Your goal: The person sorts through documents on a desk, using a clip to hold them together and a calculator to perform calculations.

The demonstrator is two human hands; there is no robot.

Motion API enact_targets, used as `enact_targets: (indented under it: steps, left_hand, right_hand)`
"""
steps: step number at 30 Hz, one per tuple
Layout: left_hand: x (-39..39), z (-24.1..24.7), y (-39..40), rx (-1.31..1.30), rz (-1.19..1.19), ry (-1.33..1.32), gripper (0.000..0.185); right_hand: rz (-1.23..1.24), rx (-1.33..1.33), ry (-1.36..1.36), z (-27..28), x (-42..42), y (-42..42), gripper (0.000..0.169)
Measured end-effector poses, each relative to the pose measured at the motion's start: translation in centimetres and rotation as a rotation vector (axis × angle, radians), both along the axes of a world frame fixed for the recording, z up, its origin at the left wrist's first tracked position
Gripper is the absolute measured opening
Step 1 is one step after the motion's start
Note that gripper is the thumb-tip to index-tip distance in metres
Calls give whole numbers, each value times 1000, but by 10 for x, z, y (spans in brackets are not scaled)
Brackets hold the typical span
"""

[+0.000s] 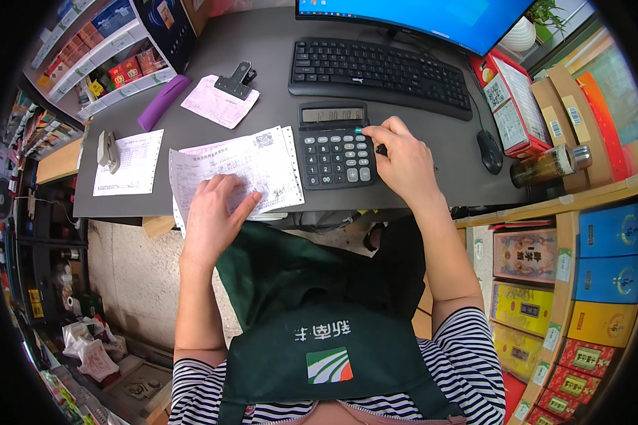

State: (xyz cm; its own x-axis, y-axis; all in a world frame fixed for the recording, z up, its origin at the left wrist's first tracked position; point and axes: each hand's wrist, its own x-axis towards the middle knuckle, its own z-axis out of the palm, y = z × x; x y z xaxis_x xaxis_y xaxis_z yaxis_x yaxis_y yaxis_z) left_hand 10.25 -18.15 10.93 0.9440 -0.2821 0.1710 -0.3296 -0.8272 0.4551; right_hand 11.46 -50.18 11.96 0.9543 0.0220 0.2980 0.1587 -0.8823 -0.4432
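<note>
My left hand (pixel 218 212) lies on a stack of printed forms (pixel 218 159) near the desk's front edge, its fingers apart and pressing on the top sheet. My right hand (pixel 402 158) is at the upper right corner of a black desktop calculator (pixel 334 146), with a fingertip on the green key. A dark pen or similar slim object (pixel 381 150) is tucked in the curled fingers of that hand. The calculator's display shows digits.
Behind stand a black keyboard (pixel 377 69) and a monitor (pixel 436 18). A mouse (pixel 490 152) and a bottle (pixel 547 166) are at right. At left lie a stapler (pixel 108 152) on a sheet, a purple case (pixel 164 102) and a black bulldog clip (pixel 236 81) on pink slips.
</note>
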Motion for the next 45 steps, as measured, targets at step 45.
enact_targets:
  steps: [45]
  left_hand:
    - [-1,-8,2,-65,13,4,28]
  right_hand:
    - [34,-49,117,-3,-40,8,28]
